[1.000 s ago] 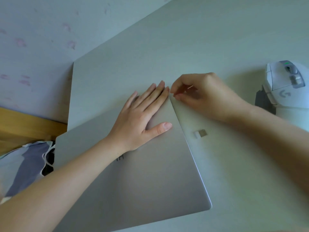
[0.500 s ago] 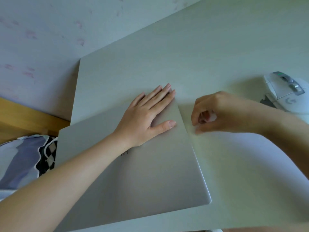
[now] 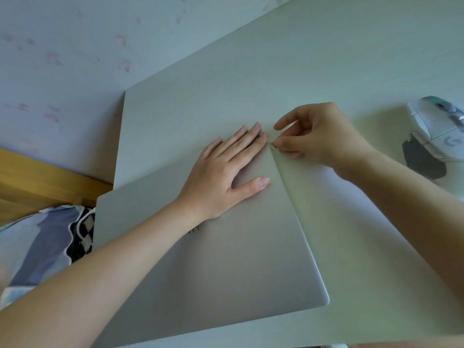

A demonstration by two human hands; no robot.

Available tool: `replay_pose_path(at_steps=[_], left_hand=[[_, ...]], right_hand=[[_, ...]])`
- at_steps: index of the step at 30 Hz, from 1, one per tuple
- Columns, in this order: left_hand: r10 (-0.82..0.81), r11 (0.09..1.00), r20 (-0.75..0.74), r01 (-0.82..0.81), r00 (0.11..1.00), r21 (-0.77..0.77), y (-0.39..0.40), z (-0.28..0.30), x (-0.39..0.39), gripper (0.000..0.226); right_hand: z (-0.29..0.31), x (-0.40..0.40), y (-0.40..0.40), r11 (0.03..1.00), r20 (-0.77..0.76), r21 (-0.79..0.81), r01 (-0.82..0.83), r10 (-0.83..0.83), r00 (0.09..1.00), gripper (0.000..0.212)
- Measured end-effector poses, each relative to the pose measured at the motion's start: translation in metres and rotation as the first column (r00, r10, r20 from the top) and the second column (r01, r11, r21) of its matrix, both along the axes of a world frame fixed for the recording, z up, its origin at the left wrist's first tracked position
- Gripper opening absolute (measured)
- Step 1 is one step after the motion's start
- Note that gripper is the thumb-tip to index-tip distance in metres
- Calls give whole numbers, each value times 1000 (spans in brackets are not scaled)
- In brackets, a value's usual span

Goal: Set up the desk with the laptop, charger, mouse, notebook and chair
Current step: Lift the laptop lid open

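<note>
A closed silver laptop (image 3: 238,259) lies on the white desk (image 3: 301,71), with its left part hanging past the desk's left edge. My left hand (image 3: 226,172) rests flat on the far right part of the lid, fingers straight. My right hand (image 3: 324,136) pinches a small USB receiver (image 3: 273,146) between thumb and fingers, with its tip against the laptop's right side edge near the far corner. A white mouse (image 3: 442,131) with a green light sits at the right edge of view. No charger, notebook or chair is in view.
A pale wall (image 3: 62,59) runs along the desk's far left side. Below the desk's left edge are a wooden frame (image 3: 37,182) and patterned fabric (image 3: 37,242). A dark patch (image 3: 421,164) lies beside the mouse.
My right hand went to the small receiver lying on the desk, picked it up and brought it back to the laptop's right edge. My left hand stayed flat on the lid.
</note>
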State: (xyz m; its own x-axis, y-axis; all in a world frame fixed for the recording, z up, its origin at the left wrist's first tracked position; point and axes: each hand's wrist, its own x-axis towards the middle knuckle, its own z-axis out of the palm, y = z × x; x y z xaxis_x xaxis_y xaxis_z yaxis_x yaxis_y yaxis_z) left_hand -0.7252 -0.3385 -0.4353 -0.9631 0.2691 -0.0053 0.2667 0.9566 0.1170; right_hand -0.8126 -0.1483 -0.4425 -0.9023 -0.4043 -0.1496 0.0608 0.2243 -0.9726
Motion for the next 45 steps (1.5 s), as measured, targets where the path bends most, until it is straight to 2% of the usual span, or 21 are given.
replay_pose_path(at_steps=[8,13,22,24,28,30,31,33,34,36,40,45], left_hand=[[0,1000,-21,1,1000,25,0,0,0,70],[5,999,-32,-4,999,44,-1,0,0,68],[4,998,-26,-3,1000,57,-1,0,1,68],[5,998,-32,-3,999,65,-2,0,1,68],[4,998,-54,-1,999,63,-1,-1,2,68],[3,999,-79,1,997,55,-1,0,3,67],[-3,999,-96,8,995,48,-1,0,4,67],[-28,998,-146,34,989,43,0,-2,6,64],[-42,998,-180,51,983,48,0,-3,7,62],[-57,995,-241,75,969,67,0,-5,8,57],[-51,992,-266,80,963,99,0,-7,8,53],[-59,993,-293,87,954,83,1,-7,6,53]], right_hand=[[3,1,-4,994,-15,56,93,-92,996,9],[1,7,-5,991,18,3,136,-136,991,10],[-5,16,-10,991,-81,-15,131,-132,988,11],[-8,20,-8,992,-174,27,122,-115,978,14],[-13,29,3,976,-505,200,92,22,863,32],[-15,23,10,967,-600,251,47,117,791,35],[-16,19,12,954,-664,298,36,180,726,33],[-18,12,15,923,-785,384,39,303,541,29],[-18,10,16,918,-807,395,31,330,490,29],[-17,8,14,930,-797,368,-11,321,511,32],[-17,10,7,954,-702,293,-67,263,662,42],[-17,14,4,968,-670,246,-36,197,715,41]])
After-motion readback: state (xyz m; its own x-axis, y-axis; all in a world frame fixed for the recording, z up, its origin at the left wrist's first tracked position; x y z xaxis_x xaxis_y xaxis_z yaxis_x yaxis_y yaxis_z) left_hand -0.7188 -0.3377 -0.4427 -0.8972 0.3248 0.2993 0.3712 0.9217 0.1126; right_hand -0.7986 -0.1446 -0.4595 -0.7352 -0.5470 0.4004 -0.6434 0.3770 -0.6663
